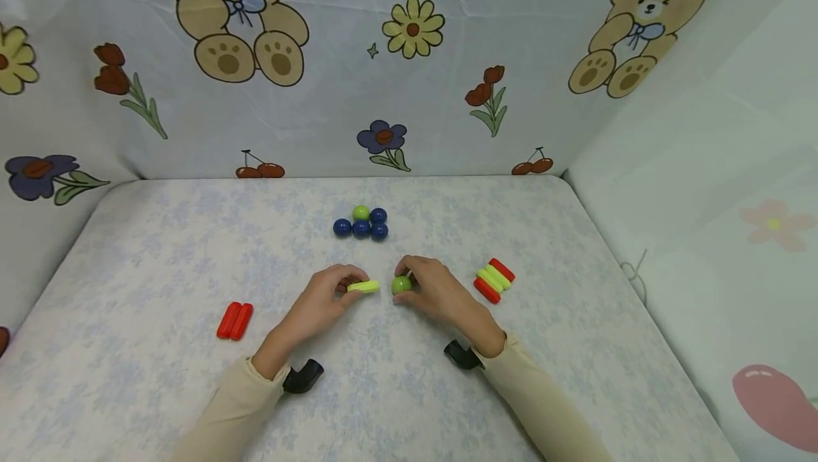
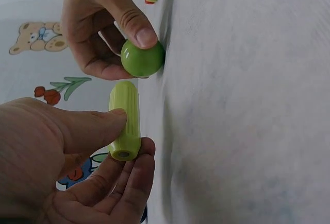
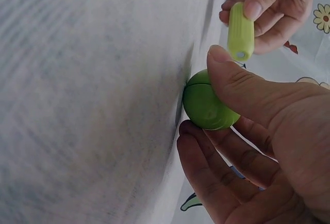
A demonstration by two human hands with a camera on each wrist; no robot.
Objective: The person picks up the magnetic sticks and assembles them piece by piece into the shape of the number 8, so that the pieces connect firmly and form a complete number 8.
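Observation:
Between thumb and fingers my left hand [image 1: 324, 300] pinches a yellow-green ribbed rod [image 2: 125, 121], held a little above the table; a small hole shows in its end. Just to the right, my right hand [image 1: 437, 292] grips a green ball [image 3: 209, 100] between thumb and fingers, low at the tabletop. A thin seam line runs across the ball. In the head view a narrow gap separates the rod from the ball. Both wrist views show the two hands facing each other.
Several dark blue balls [image 1: 361, 228] and a green ball [image 1: 361, 213] cluster farther back. Two red rods [image 1: 235, 321] lie at left. A row of red and yellow-green rods [image 1: 494, 279] lies right of my right hand. Patterned cloth [image 1: 332, 128] hangs behind the table.

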